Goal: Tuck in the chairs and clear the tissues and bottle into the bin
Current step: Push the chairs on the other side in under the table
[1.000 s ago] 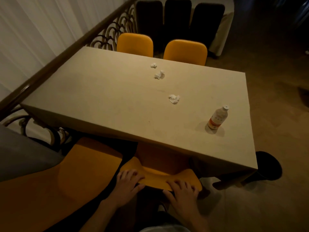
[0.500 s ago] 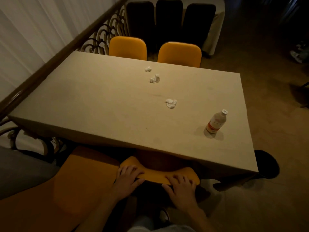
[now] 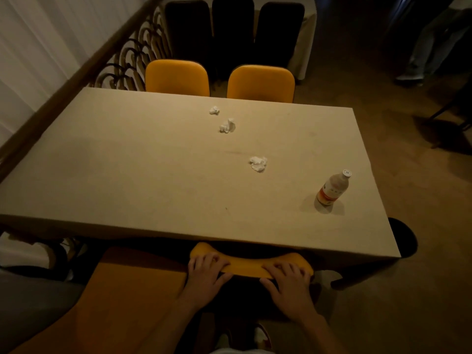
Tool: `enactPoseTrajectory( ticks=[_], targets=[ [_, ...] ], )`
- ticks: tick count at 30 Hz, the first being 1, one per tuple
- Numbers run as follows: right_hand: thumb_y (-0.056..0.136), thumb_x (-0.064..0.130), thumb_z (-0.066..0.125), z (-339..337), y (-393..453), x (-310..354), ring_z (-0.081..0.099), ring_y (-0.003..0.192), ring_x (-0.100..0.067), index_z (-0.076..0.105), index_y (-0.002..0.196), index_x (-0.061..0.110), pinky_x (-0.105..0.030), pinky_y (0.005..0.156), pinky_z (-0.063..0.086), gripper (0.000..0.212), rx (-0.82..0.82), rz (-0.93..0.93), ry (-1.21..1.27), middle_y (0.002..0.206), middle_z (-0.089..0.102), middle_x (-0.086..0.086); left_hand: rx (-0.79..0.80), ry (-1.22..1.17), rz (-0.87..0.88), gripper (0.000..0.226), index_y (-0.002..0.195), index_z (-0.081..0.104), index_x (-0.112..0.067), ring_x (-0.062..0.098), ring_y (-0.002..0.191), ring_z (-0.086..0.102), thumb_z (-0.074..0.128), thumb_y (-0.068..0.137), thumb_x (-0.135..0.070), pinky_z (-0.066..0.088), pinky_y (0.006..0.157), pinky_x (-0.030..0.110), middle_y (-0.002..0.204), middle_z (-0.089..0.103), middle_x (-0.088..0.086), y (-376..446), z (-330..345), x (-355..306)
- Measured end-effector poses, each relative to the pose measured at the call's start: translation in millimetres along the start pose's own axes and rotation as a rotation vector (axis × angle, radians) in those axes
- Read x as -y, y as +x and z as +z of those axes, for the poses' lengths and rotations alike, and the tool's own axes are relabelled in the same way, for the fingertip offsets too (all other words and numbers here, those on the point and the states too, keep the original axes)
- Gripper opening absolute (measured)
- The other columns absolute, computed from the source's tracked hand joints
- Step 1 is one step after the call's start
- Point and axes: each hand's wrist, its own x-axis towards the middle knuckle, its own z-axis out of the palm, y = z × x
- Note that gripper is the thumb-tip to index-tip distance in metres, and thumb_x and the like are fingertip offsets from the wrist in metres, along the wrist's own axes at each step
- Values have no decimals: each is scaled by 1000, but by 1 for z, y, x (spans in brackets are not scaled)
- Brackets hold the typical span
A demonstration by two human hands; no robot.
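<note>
- Two hands rest on the curved top rail of the orange chair (image 3: 251, 264) at the lower middle of the frame: the left hand (image 3: 208, 270) and the right hand (image 3: 286, 277), fingers curled over the rail and clamped on it, one toward each end.
- That chair looks stiff and fairly heavy; its backrest sits just at the near edge of the table (image 3: 127, 175), so it seems almost tucked. Holding both ends of the rail should keep the push straight.
- Another orange chair (image 3: 122, 297) at lower left stands well out from the table.
- Three crumpled tissues lie on the table: the nearest tissue (image 3: 258, 163) right of centre, the middle tissue (image 3: 227, 125) and the far tissue (image 3: 214, 110) above it. They are light and soft; a pinch will do.
- One bottle (image 3: 332, 190) stands upright at the right, capped, probably light plastic and smooth; grasp it round the body.
- No bin can be made out with certainty.
</note>
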Motion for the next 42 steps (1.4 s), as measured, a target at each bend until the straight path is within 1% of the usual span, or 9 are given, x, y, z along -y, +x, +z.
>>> enactPoseTrajectory(
  ticks=[8, 13, 16, 18, 20, 22, 29, 34, 42],
  targets=[
    [89, 76, 19, 1, 20, -8, 50, 115, -19, 58, 122, 48, -44, 91, 25, 58, -58, -7, 7, 122, 59, 10, 48, -21, -19, 76, 119, 57, -40, 26, 116, 42, 7, 80, -83, 16, 105, 44, 125, 51, -3, 22, -6, 0],
    [80, 83, 2, -7, 23, -10, 43, 124, -16, 51, 131, 47, -41, 95, 19, 80, -10, -27, 0, 132, 51, 10, 140, 11, -18, 88, 127, 46, -45, 21, 125, 32, -3, 68, -89, 9, 109, 44, 135, 40, -8, 27, -14, -3],
    [75, 89, 3, -12, 20, -8, 36, 129, -14, 48, 135, 46, -37, 97, 14, 86, 37, -29, 69, 136, 47, 11, 224, -19, -33, 73, 130, 42, -45, 21, 131, 27, 10, 74, -80, 6, 112, 46, 138, 36, -5, 25, -23, -8],
    [81, 84, 19, -17, 18, -6, 34, 132, -13, 48, 136, 45, -39, 103, 12, 72, 88, -12, 134, 138, 46, 10, 231, -27, -40, 68, 130, 41, -44, 21, 132, 28, 12, 76, -75, 7, 112, 47, 136, 36, -5, 22, -26, -11],
    [87, 77, 31, -21, 13, -5, 36, 132, -12, 51, 134, 43, -41, 108, 15, 61, 90, -11, 195, 137, 48, 11, 184, -36, -42, 70, 131, 42, -42, 20, 132, 29, 13, 76, -75, 10, 112, 45, 135, 38, -5, 17, -28, -15],
    [82, 84, 25, -23, 7, -6, 40, 129, -9, 54, 130, 41, -42, 110, 23, 71, 26, -40, 239, 132, 51, 14, 95, -59, -30, 68, 131, 45, -41, 18, 131, 31, 15, 79, -72, 16, 110, 41, 135, 41, -5, 10, -28, -22],
    [89, 74, 30, -37, -12, 4, 51, 115, -4, 61, 123, 31, -32, 100, 41, 63, -108, -218, 193, 121, 59, 15, -285, -79, -7, 31, 108, 60, -41, 12, 117, 46, 36, 95, -53, 30, 102, 37, 115, 55, -14, -30, -16, -38],
    [94, 64, 39, -36, -12, 23, 51, 113, -5, 60, 120, 30, -30, 97, 44, 48, -75, -391, 157, 116, 59, 14, -436, -51, -119, 27, 109, 61, -37, 7, 116, 44, 40, 96, -49, 31, 100, 32, 114, 54, -16, -73, -18, -47],
    [94, 60, 44, -28, -14, 81, 52, 112, -3, 62, 122, 26, -25, 97, 44, 47, 90, -692, 209, 118, 59, 13, -619, -55, -386, 30, 107, 61, -40, 10, 111, 47, 34, 98, -51, 38, 92, 35, 114, 54, -15, -152, -26, -45]
  ],
)
